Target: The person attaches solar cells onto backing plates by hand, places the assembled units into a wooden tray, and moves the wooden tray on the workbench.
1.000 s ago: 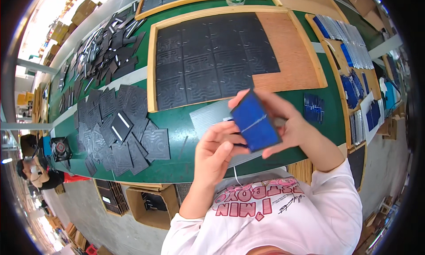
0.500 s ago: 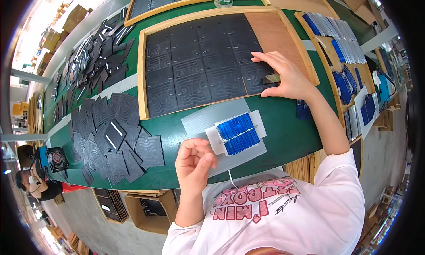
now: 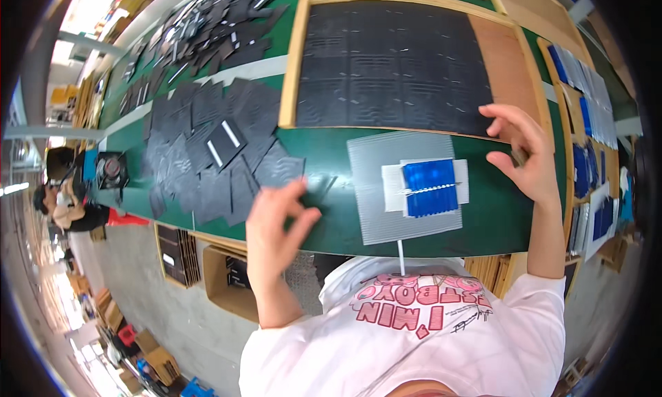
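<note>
My left hand (image 3: 276, 225) hovers at the near edge of the pile of black square pieces (image 3: 179, 169). It is blurred, its thumb and forefinger are apart, and I see nothing in it. My right hand (image 3: 527, 149) is near the lower right corner of the wooden-framed board (image 3: 293, 73). Its thumb and forefinger are spread, while a small olive-brown piece (image 3: 519, 156) shows in the curled fingers; its kind is unclear. Between the hands, a bundle of blue strips (image 3: 431, 176) with a pale twisted line across it rests on white pieces and a grey ribbed sheet (image 3: 372, 221).
Black pieces (image 3: 221, 35) with white strips are heaped at the far left. Wooden trays (image 3: 562, 111) at the right hold blue and silvery parts. A small black fan (image 3: 112, 169) stands at the table's left end. Below is an open cardboard box (image 3: 227, 297).
My view has shifted, so the table's things appear farther right. My left hand has moved left toward the black pieces. My right hand has drawn back from the framed board.
</note>
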The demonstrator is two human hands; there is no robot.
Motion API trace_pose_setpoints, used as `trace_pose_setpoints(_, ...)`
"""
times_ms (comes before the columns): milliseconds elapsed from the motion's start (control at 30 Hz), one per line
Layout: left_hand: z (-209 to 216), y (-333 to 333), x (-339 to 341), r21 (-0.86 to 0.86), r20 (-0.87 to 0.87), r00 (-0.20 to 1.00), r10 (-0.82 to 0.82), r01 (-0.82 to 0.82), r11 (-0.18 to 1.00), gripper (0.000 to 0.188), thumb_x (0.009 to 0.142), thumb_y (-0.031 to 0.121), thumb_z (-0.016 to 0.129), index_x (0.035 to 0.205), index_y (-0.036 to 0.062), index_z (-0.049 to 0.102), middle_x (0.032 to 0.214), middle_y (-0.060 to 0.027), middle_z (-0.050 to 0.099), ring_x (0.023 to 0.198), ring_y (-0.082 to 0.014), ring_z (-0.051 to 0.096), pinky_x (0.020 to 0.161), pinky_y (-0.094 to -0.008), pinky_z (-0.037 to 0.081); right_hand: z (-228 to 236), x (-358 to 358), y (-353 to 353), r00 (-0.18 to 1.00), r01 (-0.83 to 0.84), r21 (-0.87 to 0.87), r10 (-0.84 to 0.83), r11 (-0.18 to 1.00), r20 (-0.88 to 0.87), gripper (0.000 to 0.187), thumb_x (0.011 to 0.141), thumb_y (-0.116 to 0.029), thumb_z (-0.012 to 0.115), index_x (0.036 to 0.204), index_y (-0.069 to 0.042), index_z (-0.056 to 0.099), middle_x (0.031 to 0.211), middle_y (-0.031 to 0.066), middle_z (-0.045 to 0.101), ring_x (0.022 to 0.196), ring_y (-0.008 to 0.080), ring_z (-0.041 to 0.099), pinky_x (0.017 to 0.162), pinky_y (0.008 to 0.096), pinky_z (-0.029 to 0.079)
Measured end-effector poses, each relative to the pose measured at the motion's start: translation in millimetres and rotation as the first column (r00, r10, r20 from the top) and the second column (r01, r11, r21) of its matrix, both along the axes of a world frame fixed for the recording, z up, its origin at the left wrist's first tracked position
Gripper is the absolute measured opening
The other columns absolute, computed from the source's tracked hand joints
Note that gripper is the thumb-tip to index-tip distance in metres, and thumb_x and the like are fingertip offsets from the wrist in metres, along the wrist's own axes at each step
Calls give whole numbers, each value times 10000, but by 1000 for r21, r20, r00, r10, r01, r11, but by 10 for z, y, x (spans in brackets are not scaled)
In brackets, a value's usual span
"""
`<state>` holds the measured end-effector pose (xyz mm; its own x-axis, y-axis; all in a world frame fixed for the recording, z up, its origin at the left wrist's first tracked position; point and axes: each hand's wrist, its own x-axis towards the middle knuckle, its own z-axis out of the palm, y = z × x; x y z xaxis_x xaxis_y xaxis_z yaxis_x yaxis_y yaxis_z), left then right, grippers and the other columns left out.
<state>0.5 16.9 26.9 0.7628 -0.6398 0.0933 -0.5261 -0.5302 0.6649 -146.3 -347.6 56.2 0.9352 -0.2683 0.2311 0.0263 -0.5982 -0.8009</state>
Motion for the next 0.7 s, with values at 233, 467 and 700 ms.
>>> trace_pose_setpoints(233,-105,91,193,200,197,979,-49,9,980,841,678,191,835,1419,54,462,1321,-139,567,1237,-343,483,1044,-456,333,-42,41,254,1000,-27,-66,27,997,1,495,728,-104,837,1192,-81,668,1161,52,656,782,77,589,474,200,288)
trace_pose_setpoints(467,-247,-26,-19,168,362,898,249,-325,931,861,700,218,835,1426,25,414,1277,-153,546,1182,-324,505,1000,-468,350,-109,75,382,998,-58,-76,58,995,-2,471,716,-15,815,1159,-88,675,1163,56,660,750,83,597,484,198,318)
trace_pose_setpoints(700,-203,-190,-133,70,326,935,141,-173,982,765,715,233,828,1376,57,485,1334,-148,537,1238,-351,484,1051,-472,328,-67,116,598,988,-149,-34,150,988,30,486,682,25,815,1139,-50,666,1106,110,669,693,150,586,671,267,503)
